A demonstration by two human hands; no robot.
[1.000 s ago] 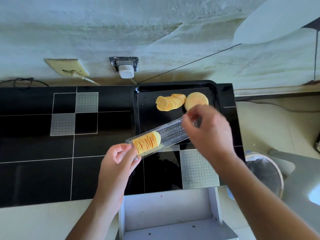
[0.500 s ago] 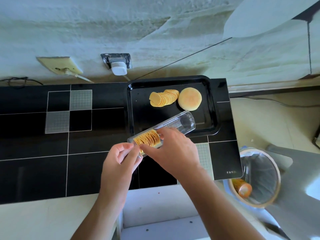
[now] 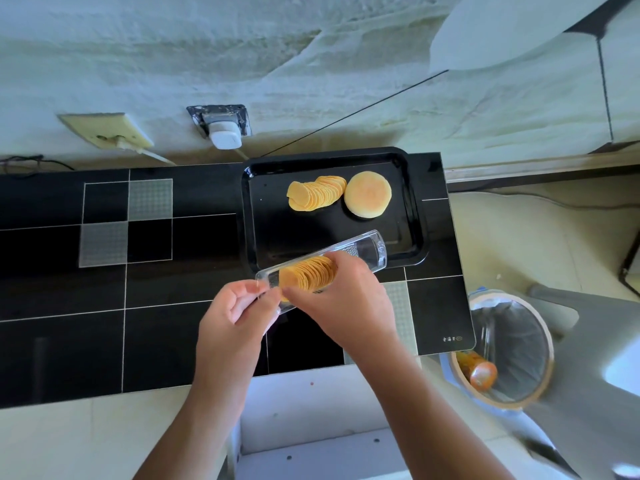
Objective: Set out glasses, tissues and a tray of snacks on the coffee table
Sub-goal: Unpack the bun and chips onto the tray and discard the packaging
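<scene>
Fingers point(image 3: 311, 289) gripping crisps point(image 3: 308, 274), clear sleeve point(image 3: 322, 268) angled toward tray point(image 3: 408, 216)

I saw bare room on the black rectangular tray point(image 3: 414, 216) along its left side and across its middle. A fanned row of yellow crisps point(image 3: 313, 195) and a round pale bun point(image 3: 367, 199) took its far part. The long clear plastic crisp sleeve point(image 3: 369, 251) crossed its near rim. The black tiled countertop point(image 3: 62, 341) lay open to the left.
</scene>
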